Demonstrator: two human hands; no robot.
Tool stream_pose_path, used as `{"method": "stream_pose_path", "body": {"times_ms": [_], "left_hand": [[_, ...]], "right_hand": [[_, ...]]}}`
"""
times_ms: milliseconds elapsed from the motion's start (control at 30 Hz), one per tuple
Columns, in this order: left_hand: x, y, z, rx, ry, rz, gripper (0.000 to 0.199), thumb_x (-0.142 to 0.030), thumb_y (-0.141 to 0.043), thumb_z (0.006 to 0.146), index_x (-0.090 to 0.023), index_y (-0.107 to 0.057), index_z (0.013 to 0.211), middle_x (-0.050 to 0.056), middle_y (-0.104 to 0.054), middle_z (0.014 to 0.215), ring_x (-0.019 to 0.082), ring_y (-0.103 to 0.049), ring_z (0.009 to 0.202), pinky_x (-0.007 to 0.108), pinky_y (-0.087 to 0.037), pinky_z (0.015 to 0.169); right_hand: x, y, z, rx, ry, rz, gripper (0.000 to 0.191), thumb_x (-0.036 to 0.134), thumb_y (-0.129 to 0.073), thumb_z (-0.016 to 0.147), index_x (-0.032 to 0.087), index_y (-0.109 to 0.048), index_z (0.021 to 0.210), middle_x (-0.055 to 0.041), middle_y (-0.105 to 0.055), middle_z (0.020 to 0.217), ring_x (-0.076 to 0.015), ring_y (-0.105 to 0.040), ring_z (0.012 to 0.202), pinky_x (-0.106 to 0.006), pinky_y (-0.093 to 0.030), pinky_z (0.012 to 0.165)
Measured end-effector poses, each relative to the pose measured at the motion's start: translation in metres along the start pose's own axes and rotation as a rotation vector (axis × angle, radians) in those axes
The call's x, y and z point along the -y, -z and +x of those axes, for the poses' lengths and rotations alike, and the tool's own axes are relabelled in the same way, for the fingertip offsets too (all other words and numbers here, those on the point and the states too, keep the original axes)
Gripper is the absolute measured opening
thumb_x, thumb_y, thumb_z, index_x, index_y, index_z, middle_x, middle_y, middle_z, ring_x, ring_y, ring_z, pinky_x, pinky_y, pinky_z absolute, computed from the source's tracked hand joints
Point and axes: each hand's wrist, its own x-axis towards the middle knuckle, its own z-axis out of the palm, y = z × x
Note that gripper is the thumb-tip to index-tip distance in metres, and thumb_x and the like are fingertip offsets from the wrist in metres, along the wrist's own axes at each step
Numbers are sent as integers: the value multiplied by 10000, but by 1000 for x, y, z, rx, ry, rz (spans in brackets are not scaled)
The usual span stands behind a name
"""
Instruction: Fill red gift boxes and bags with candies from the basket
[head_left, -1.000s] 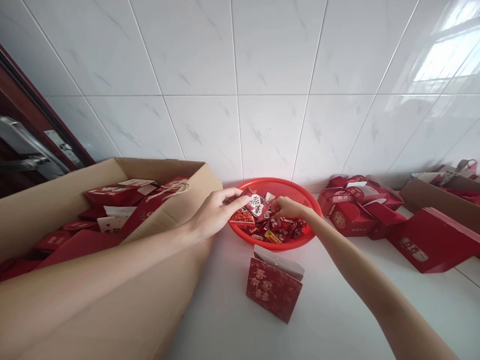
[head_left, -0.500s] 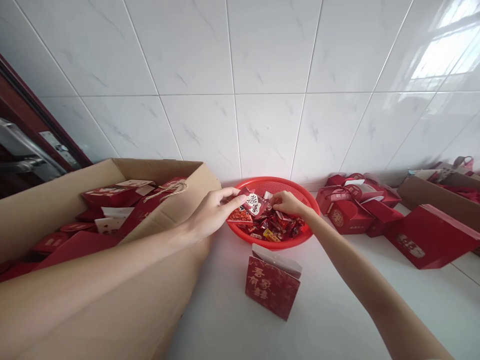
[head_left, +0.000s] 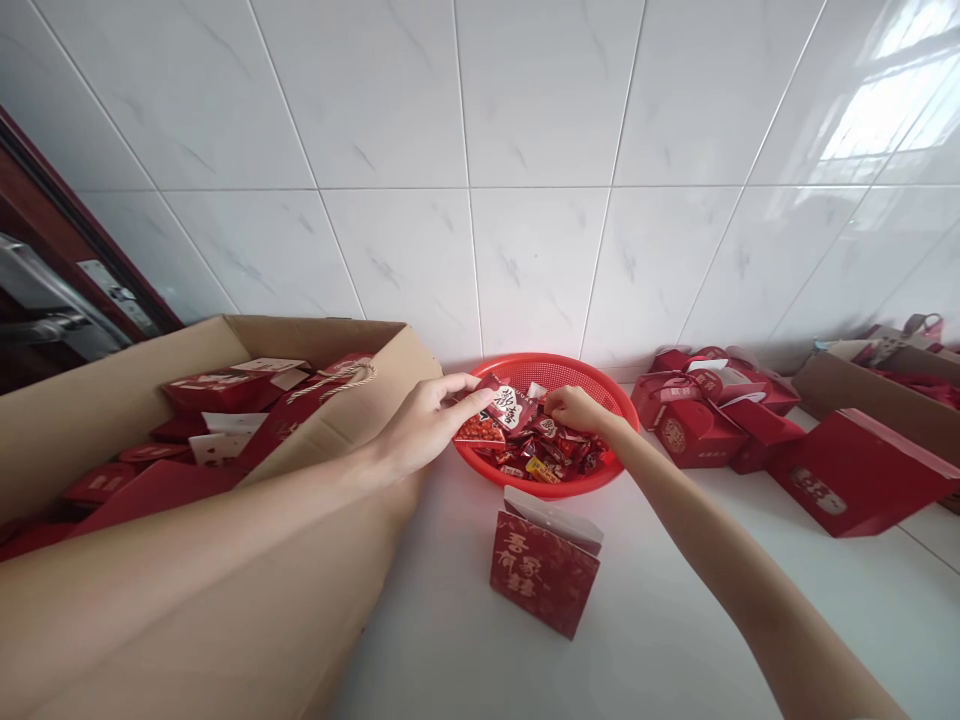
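My left hand (head_left: 444,418) pinches a dark red candy packet (head_left: 508,408) with a white label and black characters, above the left part of a red plastic basket (head_left: 622,400). Wrapped candies (head_left: 551,468) in red, with one yellow among them, fill the basket. My right hand (head_left: 576,408) is down at the candies with its fingers curled closed; what they grip is hidden. Just in front of the basket a small red gift box (head_left: 544,580) with gold characters stands upright, its top flap raised.
At the left a big cardboard carton (head_left: 375,560) holds red boxes (head_left: 232,385) and a bag with rope handles. Several closed red gift boxes (head_left: 701,432) and a larger red box (head_left: 862,475) stand at the right, before another carton (head_left: 847,385). White tiles line the wall behind.
My right hand's fingers have curled in tighter among the candies, and a packet with a white label now shows below them. My left hand and its packet have barely moved.
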Motion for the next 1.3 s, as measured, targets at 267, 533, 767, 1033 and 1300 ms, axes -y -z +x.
{"method": "stream_pose_path", "body": {"times_ms": [267,533,767,1033,1300], "left_hand": [[1,0,0,-1,-12,31,384,-554,-647,856,-183,-700,938,47,-751,962,223,-683,922,322,-517,839],[0,0,0,0,-21,43,395,-554,-637,862,-177,-695,964,53,-737,995,224,-665,945,321,-510,848],[0,0,0,-2,-15,45,400,-565,-636,859,-184,-695,963,51,-743,977,231,-669,949,331,-512,851],[1,0,0,-22,-38,68,399,-577,-637,856,-194,-708,944,45,-759,976,238,-681,951,322,-520,839],[0,0,0,-43,-49,65,392,-562,-632,867,-185,-707,943,45,-754,922,238,-680,943,334,-519,853]], "right_hand": [[1,-2,-2,69,49,-68,180,187,-688,773,174,-711,952,-59,-732,961,-199,-640,819,-241,-408,650],[7,-5,-5,51,84,-100,404,117,-659,778,226,-674,1166,-52,-724,1077,-211,-646,956,-236,-433,752],[12,-1,-6,1,-2,-146,250,130,-601,814,213,-704,1027,-50,-728,1008,-213,-652,907,-245,-422,708],[12,5,-2,-167,-166,-225,359,73,-489,839,122,-648,1157,-197,-630,1213,-324,-596,1086,-354,-442,832],[22,-4,3,29,102,-184,284,124,-546,876,180,-697,1109,-111,-702,1076,-243,-642,952,-282,-454,757]]}}
